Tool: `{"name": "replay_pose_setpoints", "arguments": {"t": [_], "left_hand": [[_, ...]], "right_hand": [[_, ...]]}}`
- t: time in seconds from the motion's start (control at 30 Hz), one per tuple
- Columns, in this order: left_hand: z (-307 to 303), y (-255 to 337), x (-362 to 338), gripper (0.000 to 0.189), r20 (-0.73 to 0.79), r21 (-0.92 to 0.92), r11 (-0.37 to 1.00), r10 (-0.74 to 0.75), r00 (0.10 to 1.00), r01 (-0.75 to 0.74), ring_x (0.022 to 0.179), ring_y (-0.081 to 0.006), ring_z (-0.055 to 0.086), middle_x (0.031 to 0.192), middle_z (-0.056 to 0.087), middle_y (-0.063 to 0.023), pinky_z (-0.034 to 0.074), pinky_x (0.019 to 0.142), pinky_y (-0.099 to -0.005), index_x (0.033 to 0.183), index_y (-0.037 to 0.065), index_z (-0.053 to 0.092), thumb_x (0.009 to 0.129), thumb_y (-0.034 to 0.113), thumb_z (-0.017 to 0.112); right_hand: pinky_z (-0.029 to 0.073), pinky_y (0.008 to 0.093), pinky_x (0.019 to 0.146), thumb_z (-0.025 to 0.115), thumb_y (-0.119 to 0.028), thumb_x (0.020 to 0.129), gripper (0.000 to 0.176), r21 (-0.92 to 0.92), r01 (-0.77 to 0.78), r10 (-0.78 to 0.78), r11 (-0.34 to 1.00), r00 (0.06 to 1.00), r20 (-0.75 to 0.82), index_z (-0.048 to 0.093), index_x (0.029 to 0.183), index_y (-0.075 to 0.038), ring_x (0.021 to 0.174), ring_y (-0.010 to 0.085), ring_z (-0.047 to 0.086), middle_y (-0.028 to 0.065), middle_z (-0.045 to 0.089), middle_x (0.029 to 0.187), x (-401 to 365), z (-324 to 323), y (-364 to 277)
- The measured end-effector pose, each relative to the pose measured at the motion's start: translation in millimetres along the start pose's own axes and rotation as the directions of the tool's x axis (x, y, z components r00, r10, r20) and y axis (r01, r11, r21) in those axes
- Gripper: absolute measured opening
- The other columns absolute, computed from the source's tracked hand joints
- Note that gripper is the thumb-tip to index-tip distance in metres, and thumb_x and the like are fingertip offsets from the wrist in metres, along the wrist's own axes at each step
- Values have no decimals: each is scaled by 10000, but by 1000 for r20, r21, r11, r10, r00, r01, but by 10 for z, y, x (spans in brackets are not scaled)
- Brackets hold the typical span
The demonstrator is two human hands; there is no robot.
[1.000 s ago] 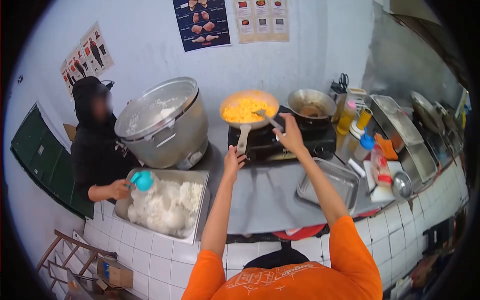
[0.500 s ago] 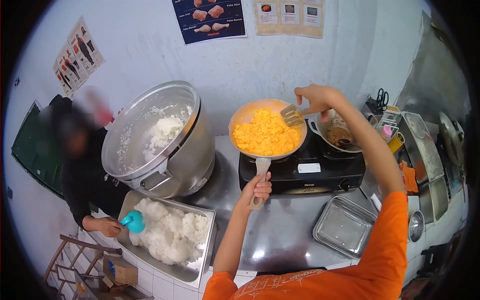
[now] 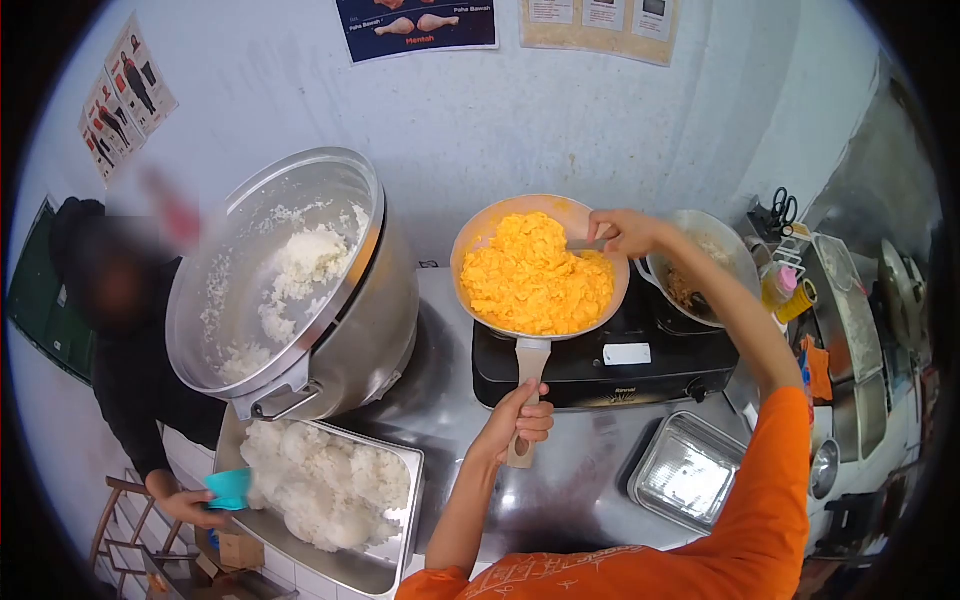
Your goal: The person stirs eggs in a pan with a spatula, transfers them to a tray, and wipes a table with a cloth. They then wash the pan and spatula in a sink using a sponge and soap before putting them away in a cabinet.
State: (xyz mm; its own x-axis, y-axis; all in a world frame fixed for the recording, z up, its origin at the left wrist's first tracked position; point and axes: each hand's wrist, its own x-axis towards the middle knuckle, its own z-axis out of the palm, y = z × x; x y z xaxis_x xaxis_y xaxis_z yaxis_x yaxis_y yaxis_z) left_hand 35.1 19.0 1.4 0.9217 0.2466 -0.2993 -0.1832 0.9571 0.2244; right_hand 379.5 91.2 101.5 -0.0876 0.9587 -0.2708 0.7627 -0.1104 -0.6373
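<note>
My left hand (image 3: 517, 422) is wrapped round the light handle (image 3: 531, 368) of a frying pan (image 3: 478, 232), which sits on the black gas stove (image 3: 569, 376). Yellow scrambled egg (image 3: 537, 280) fills much of the pan, heaped higher toward the back. At the pan's right rim, my right hand (image 3: 630, 232) holds a spatula (image 3: 580, 244) whose head is mostly hidden behind or in the egg. A second pan (image 3: 712, 228) with brown food stands just beyond my right forearm.
A large tilted metal pot (image 3: 385, 325) holding rice leans at the left. Below it, another person's hand (image 3: 190, 506) holds a turquoise scoop (image 3: 228, 489) by a steel tray (image 3: 408, 500) of rice. An empty glass-like dish (image 3: 688, 472) lies at the right.
The spatula has gone down into the egg at the pan's right, and the egg is heaped toward the back. The other person's scoop has moved left and down. The view has shifted slightly.
</note>
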Motion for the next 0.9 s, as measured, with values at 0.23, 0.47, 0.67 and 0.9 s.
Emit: {"name": "replay_pose_setpoints", "arguments": {"t": [0.23,0.47,0.67,0.9], "left_hand": [[34,-1,-8,194,-42,-16,1000,-3,999,2,423,4,253,579,324,73,224,359,-143,929,111,499,947,298,451],[4,-12,8,201,51,-139,990,-31,998,38,413,0,288,564,341,65,265,353,-144,926,97,520,944,287,455],[44,-95,-33,211,42,-173,984,-29,999,36,410,-4,290,562,340,61,263,348,-149,927,93,528,946,288,450],[90,-368,-129,217,-21,-123,992,22,1000,-24,398,4,252,557,323,70,218,332,-143,926,108,522,949,309,442]], "right_hand": [[461,364,476,564,29,706,398,-560,245,-398,791,902,-168,523,1057,-156,576,298,596,167,600,957,-398,644,-306],[499,296,505,588,-65,703,409,-875,59,-433,480,883,-178,474,1082,-171,660,270,599,245,447,1209,-1037,961,-795],[531,303,564,612,-28,672,374,-801,122,-410,586,898,-163,474,1010,-105,854,290,584,232,449,1178,-1511,783,-1241],[490,310,682,613,2,700,300,-631,297,-584,717,750,-311,496,969,-61,827,239,584,142,555,986,-1569,779,-1245]]}}
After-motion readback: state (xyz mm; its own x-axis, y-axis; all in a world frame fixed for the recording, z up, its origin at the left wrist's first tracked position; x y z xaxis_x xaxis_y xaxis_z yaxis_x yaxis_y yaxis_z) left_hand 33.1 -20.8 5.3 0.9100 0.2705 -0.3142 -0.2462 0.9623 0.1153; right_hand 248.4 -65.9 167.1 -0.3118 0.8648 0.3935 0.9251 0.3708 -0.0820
